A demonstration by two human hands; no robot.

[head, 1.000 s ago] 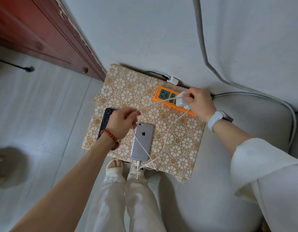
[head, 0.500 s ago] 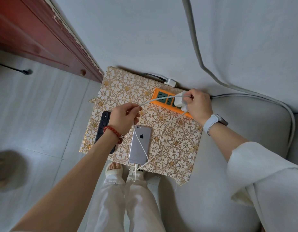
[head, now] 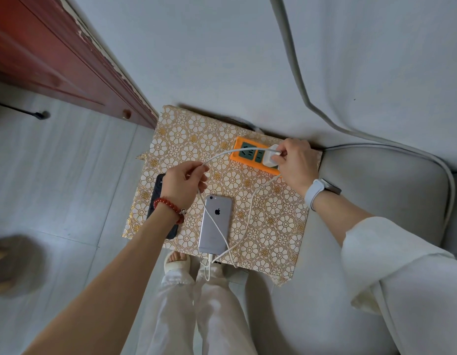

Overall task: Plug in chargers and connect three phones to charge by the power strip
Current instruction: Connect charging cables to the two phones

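Floral worktop (head: 273, 221): right hand (head: 295, 162) grips charger (head: 271, 157) at power strip (head: 250, 156); left hand (head: 182, 184) pinches cable (head: 222, 156); silver phone (head: 216, 222) connected, others remain.

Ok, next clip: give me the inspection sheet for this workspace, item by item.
Surface: small table under a floral patterned cloth, beside a grey sofa.
Job's things: orange power strip at the far edge; white charger at its sockets; silver phone face down, cable plugged in at its near end; black phone partly hidden under the left arm. No third phone seen.
Clutter: nothing seen.
Grips: right hand pinches the charger; left hand pinches a white cable.
Cables: that cable runs from the charger through the left hand and across the silver phone.
Surroundings: red wooden cabinet, pale floor.
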